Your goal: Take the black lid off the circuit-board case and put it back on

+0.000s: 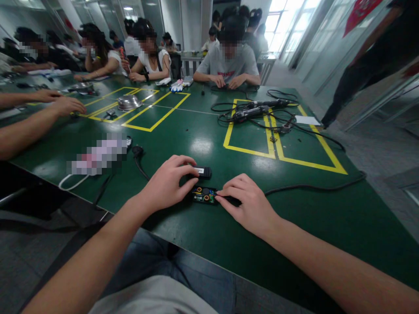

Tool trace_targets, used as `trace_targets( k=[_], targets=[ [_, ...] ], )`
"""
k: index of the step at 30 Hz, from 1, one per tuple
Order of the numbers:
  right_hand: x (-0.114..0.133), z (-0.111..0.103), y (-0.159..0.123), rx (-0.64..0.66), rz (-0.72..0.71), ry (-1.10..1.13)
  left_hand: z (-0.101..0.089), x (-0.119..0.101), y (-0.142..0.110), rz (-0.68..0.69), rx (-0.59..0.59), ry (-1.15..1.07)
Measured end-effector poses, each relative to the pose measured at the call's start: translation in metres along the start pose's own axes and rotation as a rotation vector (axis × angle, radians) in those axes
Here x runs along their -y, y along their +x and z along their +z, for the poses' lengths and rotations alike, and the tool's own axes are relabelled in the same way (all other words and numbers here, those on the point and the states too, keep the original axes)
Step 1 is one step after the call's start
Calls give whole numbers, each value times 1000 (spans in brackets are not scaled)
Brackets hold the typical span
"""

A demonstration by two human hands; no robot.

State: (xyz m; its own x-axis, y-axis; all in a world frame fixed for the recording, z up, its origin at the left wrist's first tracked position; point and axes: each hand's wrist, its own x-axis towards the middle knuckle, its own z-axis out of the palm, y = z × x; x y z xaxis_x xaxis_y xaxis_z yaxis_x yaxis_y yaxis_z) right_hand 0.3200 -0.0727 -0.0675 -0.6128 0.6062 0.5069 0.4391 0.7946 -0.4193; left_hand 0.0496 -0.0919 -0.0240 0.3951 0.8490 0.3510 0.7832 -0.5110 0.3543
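Observation:
A small open black casing half (202, 202) with a circuit board (207, 192) inside lies on the green table near its front edge. Copper coils and small coloured parts show on the board. Behind it is a ribbed black casing cover (204, 172) with a white label. My left hand (172, 181) is curled at the cover's left end, thumb and fingertips closed around that end. From the right, my right hand (250, 203) pinches the black cable (233, 200) where it meets the board's end; its fingers partly hide the cable.
Black corded tools (253, 111) and tangled cables lie inside yellow tape at right. A metal bowl (129, 102) stands at back left. A plug (138, 151) and a blurred pinkish item (101, 153) lie to my left. Another person's arms (46, 113) reach in there; a person (229, 65) sits opposite.

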Motion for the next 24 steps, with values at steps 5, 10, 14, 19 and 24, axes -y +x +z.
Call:
trace_targets(
  k=[5,10,14,19,24],
  targets=[
    [0,1,0,-29,-17,19,18,8,22,-72,114,27],
    [3,-2,1,-19,54,45,13,4,13,-51,54,-81],
    [5,-6,0,-22,155,82,0,-11,-3,22,41,-182],
    [7,-11,0,36,139,92,2,-22,-14,83,129,-245],
    [9,-11,2,102,113,90,12,-19,-14,92,142,-250]
  ],
)
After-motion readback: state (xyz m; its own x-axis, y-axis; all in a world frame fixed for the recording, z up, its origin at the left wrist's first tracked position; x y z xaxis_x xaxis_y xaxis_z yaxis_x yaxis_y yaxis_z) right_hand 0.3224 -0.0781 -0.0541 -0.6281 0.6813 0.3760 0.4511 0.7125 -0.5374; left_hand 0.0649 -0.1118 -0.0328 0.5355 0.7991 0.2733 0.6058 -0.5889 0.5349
